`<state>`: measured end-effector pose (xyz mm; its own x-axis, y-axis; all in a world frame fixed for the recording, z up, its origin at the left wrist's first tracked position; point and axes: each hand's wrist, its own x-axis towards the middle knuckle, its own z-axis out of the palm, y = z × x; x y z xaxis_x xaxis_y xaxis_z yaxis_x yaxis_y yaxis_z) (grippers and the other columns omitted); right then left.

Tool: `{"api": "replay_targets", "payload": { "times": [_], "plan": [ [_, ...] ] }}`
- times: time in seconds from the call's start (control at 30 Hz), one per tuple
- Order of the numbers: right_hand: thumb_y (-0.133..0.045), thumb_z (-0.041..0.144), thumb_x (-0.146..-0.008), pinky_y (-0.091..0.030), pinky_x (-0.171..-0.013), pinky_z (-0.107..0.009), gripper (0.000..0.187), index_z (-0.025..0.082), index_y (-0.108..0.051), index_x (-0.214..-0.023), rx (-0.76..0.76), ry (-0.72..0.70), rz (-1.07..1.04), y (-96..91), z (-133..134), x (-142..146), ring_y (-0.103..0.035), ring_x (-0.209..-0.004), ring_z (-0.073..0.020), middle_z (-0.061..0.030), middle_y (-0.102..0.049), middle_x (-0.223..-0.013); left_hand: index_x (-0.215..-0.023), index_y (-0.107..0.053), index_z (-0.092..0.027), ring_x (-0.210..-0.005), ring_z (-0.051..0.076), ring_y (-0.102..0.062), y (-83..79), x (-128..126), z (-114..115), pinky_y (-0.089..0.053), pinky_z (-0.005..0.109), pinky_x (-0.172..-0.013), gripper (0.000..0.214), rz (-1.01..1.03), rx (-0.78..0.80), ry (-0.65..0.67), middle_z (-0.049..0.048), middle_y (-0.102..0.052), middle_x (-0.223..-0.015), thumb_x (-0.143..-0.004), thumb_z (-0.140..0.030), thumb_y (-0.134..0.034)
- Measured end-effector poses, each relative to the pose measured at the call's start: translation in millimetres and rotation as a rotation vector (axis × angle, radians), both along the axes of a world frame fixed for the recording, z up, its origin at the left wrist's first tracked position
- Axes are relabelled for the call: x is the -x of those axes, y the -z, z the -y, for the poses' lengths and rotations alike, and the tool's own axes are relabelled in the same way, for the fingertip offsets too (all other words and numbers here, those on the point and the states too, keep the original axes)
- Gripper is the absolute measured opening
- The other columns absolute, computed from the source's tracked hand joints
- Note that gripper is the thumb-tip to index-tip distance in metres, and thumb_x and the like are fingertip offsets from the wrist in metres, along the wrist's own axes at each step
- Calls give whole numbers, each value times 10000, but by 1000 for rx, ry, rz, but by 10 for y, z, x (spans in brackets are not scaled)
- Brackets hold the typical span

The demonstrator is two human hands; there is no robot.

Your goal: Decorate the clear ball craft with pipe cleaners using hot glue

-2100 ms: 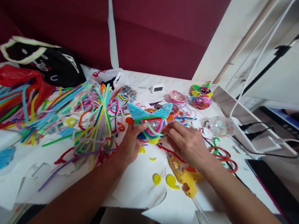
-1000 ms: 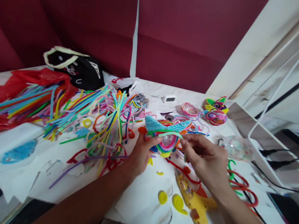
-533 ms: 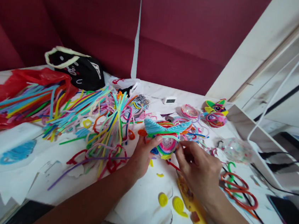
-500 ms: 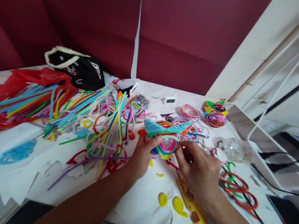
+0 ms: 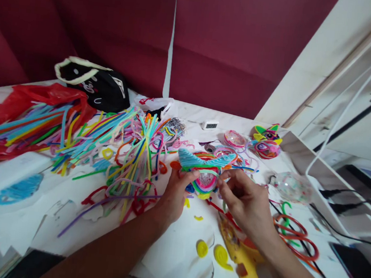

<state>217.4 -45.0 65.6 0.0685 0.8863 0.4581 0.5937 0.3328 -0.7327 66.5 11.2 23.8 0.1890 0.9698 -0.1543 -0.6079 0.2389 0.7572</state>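
Note:
My left hand [image 5: 174,195] grips a round pipe-cleaner craft [image 5: 205,173] from the left; it has rainbow rings, a clear glittery middle and two light-blue pointed ears. My right hand [image 5: 248,203] is closed at the craft's right side, its fingertips pinching a pale green pipe-cleaner strand there. Both hands hold the piece just above the white table [image 5: 175,239]. A yellow glue gun [image 5: 240,251] lies on the table under my right wrist.
A big heap of coloured pipe cleaners [image 5: 118,149] spreads left of the hands, beside a red plastic bag [image 5: 16,108] and a black bag [image 5: 95,83]. Yellow coils [image 5: 213,252] lie in front. Finished crafts [image 5: 266,143], a clear ball [image 5: 291,185], red loops [image 5: 297,237] and cables lie right.
The camera view shifted right and down early on. My right hand lifted off the table to the craft's right side and now pinches the green strand; my left hand kept its grip.

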Motion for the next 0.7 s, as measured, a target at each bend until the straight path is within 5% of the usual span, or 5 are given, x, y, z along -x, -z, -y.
{"api": "replay_targets", "payload": {
  "times": [0.37,0.7],
  "plan": [
    [-746,391,-760,-271,-401,-198,258,145,-734,-838,375,-158,-383,-202,-69,-159,-351,-424,-57,44,-507,-557,-1058,-629,-242,-1004,286,-703,-122,-20,31,-537,420,-905,533,103,-2,73,20,-761,-971,-597,-312,-887],
    [-762,407,-699,-272,-440,-211,327,110,-766,-836,379,-77,-382,-235,-61,-116,-342,-464,-58,2,-548,-583,-1135,-652,-218,-1213,306,-654,-89,-17,20,-478,435,-1048,512,158,-23,106,38,-765,-1120,-663,-280,-842]
  ]
}}
